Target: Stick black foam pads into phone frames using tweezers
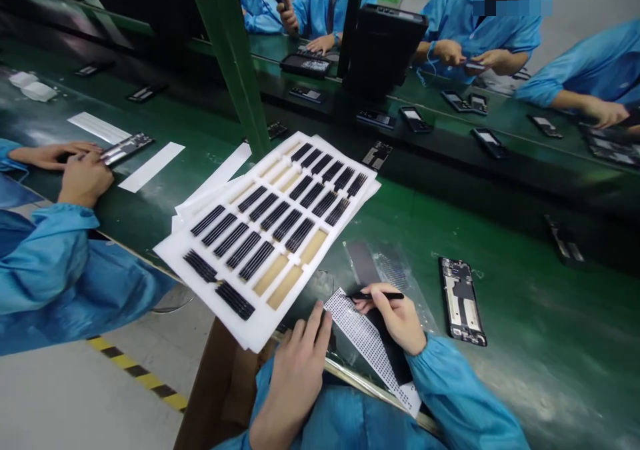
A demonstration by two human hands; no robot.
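My right hand is closed round a pair of black tweezers, whose tip reaches the upper end of a white sheet dotted with rows of small black pieces. Part of the sheet is hidden by a dark strip under my right hand. With fingers stretched out, my left hand lies at the sheet's upper left edge and holds nothing. Left of it, a white foam tray carries bundles of slim black parts in its slots. An opened phone body lies right of my right hand.
A clear plastic bag lies behind the sheet. Several phone bodies rest along the dark line at the back. A green post rises behind the tray. At left, a co-worker's hands touch another phone body; more co-workers sit opposite.
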